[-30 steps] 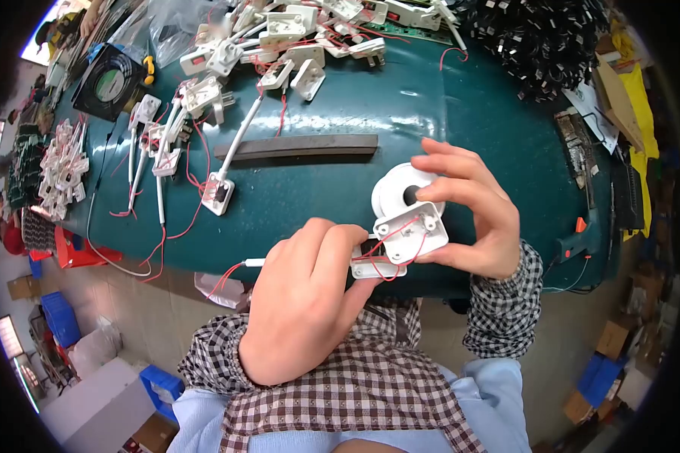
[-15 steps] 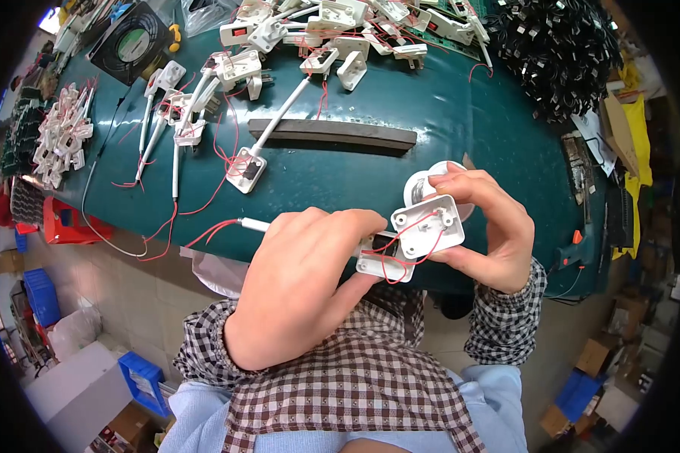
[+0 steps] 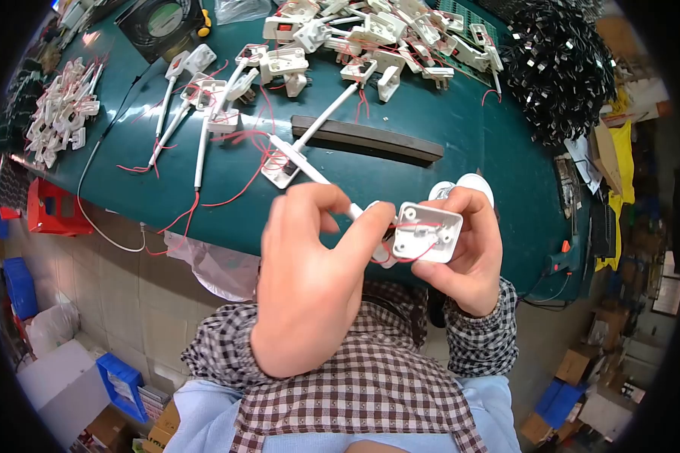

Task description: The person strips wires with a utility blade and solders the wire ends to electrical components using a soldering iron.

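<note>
My right hand (image 3: 468, 245) grips a white plastic plug housing (image 3: 447, 220), its hollow inner side with screw posts turned up toward me. Two thin red wires run from inside it toward my left hand (image 3: 310, 283). My left thumb and fingers are closed on a second white housing part with a white tube (image 3: 304, 161), which slants up and away to the left. Most of that second part is hidden by my fingers. Just beyond my right fingertips is a white spool-like round piece (image 3: 477, 186).
A dark bar (image 3: 366, 140) lies on the green tabletop (image 3: 506, 189). Similar white pieces with red wires (image 3: 385, 34) are heaped at the back. Black cables (image 3: 559, 72) are piled at right, a black fan (image 3: 161, 26) stands back left, and a glue gun (image 3: 563, 258) sits near the right edge.
The white tube has swung from pointing left to slanting up and away. My left hand has turned upward with it. The right-hand housing now faces me more squarely.
</note>
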The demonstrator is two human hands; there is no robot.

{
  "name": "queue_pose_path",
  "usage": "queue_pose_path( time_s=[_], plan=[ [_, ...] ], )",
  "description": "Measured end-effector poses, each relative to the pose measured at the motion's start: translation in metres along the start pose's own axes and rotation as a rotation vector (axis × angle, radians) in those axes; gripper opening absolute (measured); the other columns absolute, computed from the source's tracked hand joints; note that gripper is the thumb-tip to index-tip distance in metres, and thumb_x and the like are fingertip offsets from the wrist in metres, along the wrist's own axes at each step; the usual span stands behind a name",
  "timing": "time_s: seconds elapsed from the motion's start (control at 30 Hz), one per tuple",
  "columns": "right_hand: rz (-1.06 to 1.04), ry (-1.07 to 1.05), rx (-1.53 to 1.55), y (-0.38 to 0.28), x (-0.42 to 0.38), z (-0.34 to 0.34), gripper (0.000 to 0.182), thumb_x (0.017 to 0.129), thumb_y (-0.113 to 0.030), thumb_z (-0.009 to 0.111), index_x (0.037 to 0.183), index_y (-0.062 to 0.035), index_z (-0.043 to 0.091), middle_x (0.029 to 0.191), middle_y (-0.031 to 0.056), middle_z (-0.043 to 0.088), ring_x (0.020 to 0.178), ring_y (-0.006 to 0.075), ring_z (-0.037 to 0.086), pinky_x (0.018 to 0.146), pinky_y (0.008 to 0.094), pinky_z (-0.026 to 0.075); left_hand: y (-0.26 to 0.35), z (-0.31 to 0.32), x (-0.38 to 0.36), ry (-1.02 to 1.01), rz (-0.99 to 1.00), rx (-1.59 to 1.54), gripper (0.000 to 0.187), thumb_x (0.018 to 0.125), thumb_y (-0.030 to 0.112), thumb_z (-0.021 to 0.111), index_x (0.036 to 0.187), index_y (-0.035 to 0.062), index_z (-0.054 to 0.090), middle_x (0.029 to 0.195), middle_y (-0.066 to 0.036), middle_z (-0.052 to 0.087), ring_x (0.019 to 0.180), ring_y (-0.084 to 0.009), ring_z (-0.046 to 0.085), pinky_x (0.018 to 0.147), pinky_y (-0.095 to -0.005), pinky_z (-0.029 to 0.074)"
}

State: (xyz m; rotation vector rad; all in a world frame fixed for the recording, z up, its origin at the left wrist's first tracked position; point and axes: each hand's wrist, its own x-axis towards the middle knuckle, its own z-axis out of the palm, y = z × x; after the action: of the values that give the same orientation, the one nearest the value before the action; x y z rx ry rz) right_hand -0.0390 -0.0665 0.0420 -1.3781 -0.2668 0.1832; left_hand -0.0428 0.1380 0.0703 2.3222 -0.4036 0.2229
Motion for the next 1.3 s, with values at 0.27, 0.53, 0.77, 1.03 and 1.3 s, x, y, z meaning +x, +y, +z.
queue_pose_path(
  time_s=[0.27, 0.53, 0.77, 1.03, 1.3],
  plan=[
    [0.076, 0.088, -0.117, 0.004, 0.001, 0.023, 0.057, 0.076, 0.005, 0.074, 0.12, -0.0042, 0.04, 0.119, 0.0109, 0.055, 0.111, 0.0174, 0.059, 0.096, 0.0337, 0.051, -0.04, 0.016, -0.008, -0.253, -0.231, -0.926, 0.071, 0.076, -0.003, 0.077, 0.138, -0.0009, 0.043, 0.129, -0.01, 0.053, 0.116, -0.0184, 0.058, 0.098, -0.0327, 0.049],
    [0.002, 0.143, -0.144, -0.004, -0.005, 0.033, 0.054, 0.075, 0.004, 0.075, 0.118, -0.0007, 0.042, 0.116, 0.0108, 0.055, 0.11, 0.0171, 0.059, 0.095, 0.0321, 0.051, -0.042, 0.019, -0.015, 0.061, 0.066, -0.675, 0.063, 0.07, -0.001, 0.081, 0.127, 0.0014, 0.056, 0.121, -0.013, 0.056, 0.104, -0.0201, 0.059, 0.086, -0.0316, 0.051],
    [0.109, 0.057, -0.169, -0.002, 0.004, 0.044, 0.056, 0.076, 0.003, 0.077, 0.12, -0.0014, 0.043, 0.116, 0.0085, 0.055, 0.111, 0.0174, 0.059, 0.096, 0.0319, 0.051, -0.057, 0.006, -0.013, 0.052, 0.127, -0.55, 0.058, 0.068, -0.007, 0.074, 0.123, 0.0048, 0.06, 0.12, -0.015, 0.058, 0.105, -0.0272, 0.06, 0.086, -0.0347, 0.05],
    [0.139, -0.011, -0.123, 0.003, 0.016, 0.048, 0.056, 0.079, 0.003, 0.075, 0.124, -0.0015, 0.044, 0.119, 0.0078, 0.054, 0.113, 0.0176, 0.059, 0.097, 0.0331, 0.051, -0.066, -0.005, -0.01, 0.03, 0.076, -0.569, 0.057, 0.066, 0.0, 0.078, 0.121, 0.0063, 0.062, 0.119, -0.015, 0.058, 0.105, -0.0272, 0.059, 0.086, -0.0355, 0.05],
    [0.109, -0.059, -0.029, 0.009, 0.034, 0.058, 0.09, 0.071, 0.0, 0.08, 0.146, -0.0013, 0.03, 0.147, 0.0175, 0.037, 0.117, 0.024, 0.057, 0.093, 0.0367, 0.053, -0.08, -0.04, -0.011, 0.039, 0.049, -0.692, 0.048, 0.072, 0.004, 0.08, 0.117, 0.0046, 0.065, 0.119, -0.013, 0.061, 0.108, -0.024, 0.059, 0.087, -0.0337, 0.05]
  ],
)
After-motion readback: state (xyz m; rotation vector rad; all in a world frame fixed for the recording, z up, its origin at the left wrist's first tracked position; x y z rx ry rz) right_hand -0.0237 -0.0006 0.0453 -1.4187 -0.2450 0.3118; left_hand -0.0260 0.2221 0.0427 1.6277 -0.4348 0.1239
